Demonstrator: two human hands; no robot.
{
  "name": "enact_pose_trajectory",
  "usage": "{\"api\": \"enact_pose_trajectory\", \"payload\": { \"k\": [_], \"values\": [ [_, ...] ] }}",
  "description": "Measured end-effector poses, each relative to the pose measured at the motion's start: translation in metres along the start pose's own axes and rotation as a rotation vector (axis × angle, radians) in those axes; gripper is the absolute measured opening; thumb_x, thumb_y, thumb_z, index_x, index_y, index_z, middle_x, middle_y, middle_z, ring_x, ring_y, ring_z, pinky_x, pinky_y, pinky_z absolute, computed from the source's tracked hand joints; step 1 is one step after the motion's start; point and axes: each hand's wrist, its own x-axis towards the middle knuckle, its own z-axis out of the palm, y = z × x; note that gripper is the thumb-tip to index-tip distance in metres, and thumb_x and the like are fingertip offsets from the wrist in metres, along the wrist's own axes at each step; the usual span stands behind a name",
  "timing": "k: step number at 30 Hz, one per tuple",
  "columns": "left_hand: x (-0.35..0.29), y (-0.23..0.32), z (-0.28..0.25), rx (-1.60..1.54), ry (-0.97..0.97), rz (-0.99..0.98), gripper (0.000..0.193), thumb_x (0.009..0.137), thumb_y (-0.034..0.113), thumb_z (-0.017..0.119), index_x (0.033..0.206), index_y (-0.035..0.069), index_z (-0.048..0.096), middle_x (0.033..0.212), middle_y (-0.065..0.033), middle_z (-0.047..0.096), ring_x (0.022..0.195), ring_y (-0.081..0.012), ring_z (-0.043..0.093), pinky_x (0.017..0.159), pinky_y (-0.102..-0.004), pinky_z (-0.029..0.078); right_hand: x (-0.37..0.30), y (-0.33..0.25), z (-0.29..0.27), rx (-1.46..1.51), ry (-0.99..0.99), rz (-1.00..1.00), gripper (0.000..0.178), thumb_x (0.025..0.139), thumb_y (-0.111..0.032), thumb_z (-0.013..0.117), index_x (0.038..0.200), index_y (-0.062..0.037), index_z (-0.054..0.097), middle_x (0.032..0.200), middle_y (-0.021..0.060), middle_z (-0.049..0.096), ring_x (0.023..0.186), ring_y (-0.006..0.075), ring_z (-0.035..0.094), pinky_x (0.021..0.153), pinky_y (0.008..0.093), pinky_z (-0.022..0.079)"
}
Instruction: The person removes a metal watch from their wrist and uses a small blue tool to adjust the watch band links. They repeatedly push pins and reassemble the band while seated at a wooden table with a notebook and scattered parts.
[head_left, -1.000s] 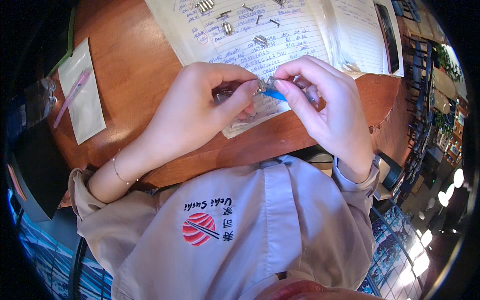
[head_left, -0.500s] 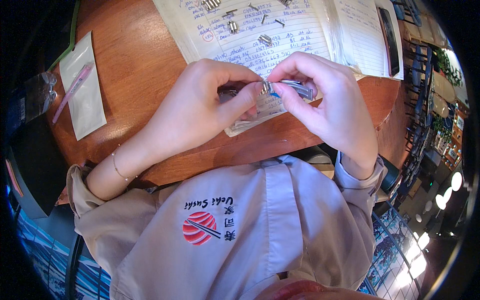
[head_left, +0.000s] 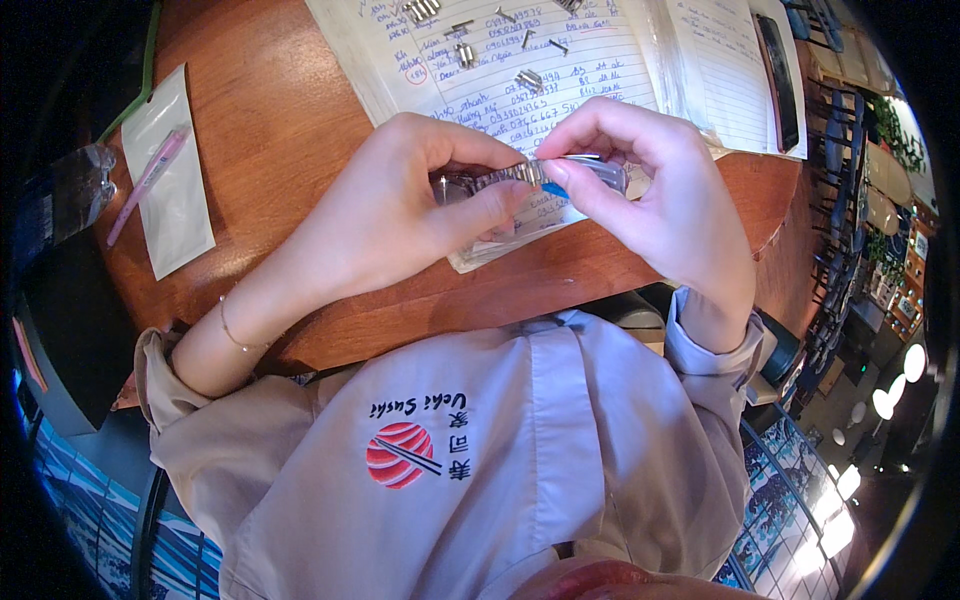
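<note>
A silver metal watch band [head_left: 508,176] is stretched between my two hands above the open notebook [head_left: 470,110]. My left hand [head_left: 400,205] pinches its linked part between thumb and fingers. My right hand [head_left: 655,175] grips the clasp end, with a smooth curved metal piece running under its fingers. A bit of blue [head_left: 556,188] shows beside the right thumb; what it is I cannot tell. On the page beyond lie loose watch links [head_left: 530,78], more silver links [head_left: 421,11], and several small dark metal pieces [head_left: 528,40].
On the wooden table [head_left: 270,130], a white sleeve [head_left: 180,220] with a pink pen [head_left: 148,185] lies at the left, beside a clear plastic bag [head_left: 85,180]. A dark phone [head_left: 778,85] rests on the notebook's right page. Chairs [head_left: 835,180] stand beyond the table's right edge.
The hands have shifted slightly, and the band now lies flatter, with more of its links showing between them. Both hands keep their hold.
</note>
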Motion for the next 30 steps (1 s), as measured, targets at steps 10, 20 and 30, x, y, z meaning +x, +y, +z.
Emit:
{"api": "enact_pose_trajectory", "payload": {
  "k": [10, 20, 30],
  "values": [
    [-0.001, -0.001, 0.002, 0.116, 0.049, 0.047, 0.021, 0.084, 0.011, 0.065, 0.093, -0.007, 0.068, 0.072, -0.0104, 0.069, 0.065, -0.0089, 0.061, 0.060, -0.0253, 0.050, -0.008, -0.013, 0.015, -0.184, 0.133, 0.013, 0.006, 0.084, 0.000, 0.063, 0.090, 0.0022, 0.062, 0.083, 0.0017, 0.063, 0.075, 0.0070, 0.057, 0.068, 0.0208, 0.044],
    [-0.002, -0.001, 0.004, 0.055, 0.060, 0.059, 0.020, 0.084, 0.011, 0.066, 0.091, -0.008, 0.068, 0.071, -0.0107, 0.069, 0.064, -0.0091, 0.062, 0.060, -0.0252, 0.051, -0.008, -0.010, 0.016, -0.044, 0.136, 0.070, 0.006, 0.085, -0.001, 0.063, 0.089, 0.0021, 0.062, 0.083, 0.0019, 0.063, 0.077, 0.0061, 0.057, 0.071, 0.0211, 0.045],
    [0.001, 0.013, -0.002, -0.130, -0.046, -0.133, 0.019, 0.088, 0.014, 0.066, 0.089, -0.005, 0.066, 0.071, -0.0056, 0.066, 0.061, -0.0071, 0.060, 0.055, -0.0213, 0.050, -0.007, -0.002, 0.003, 0.300, 0.002, 0.162, 0.019, 0.094, -0.010, 0.056, 0.106, 0.0023, 0.065, 0.094, 0.0025, 0.065, 0.077, 0.0061, 0.055, 0.071, 0.0192, 0.045]
  ]
}}
